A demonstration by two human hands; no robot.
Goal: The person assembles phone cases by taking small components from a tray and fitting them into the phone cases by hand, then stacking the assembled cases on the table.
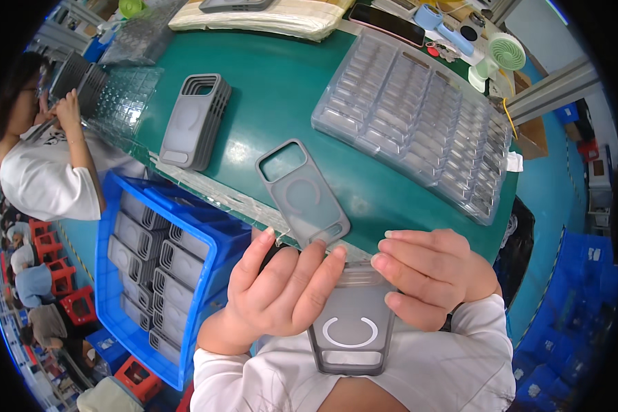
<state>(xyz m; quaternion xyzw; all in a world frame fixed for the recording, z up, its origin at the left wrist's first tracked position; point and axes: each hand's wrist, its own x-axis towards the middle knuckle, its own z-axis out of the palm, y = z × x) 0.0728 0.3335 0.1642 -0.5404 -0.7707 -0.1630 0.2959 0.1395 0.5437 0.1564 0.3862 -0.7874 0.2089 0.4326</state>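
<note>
My left hand point(278, 285) is over the table's front edge, fingers apart and stretched out. Its fingertips are by the lower end of a grey phone case point(302, 196) lying slanted on the green table; whether they touch it, I cannot tell. My right hand point(432, 275) is to the right with its fingers extended, and nothing shows in them. Below and between both hands is another grey phone case point(350, 323) with a white ring, close against my body; its upper end is partly hidden. A stack of grey phone cases point(192, 123) stands farther left on the table.
A clear plastic tray point(323, 120) with many small compartments covers the right of the table point(254, 69). To the left, a blue crate point(209, 275) holds stacked phone cases. A phone point(388, 26) and a green fan point(507, 51) are at the back. Another person point(55, 165) sits at left.
</note>
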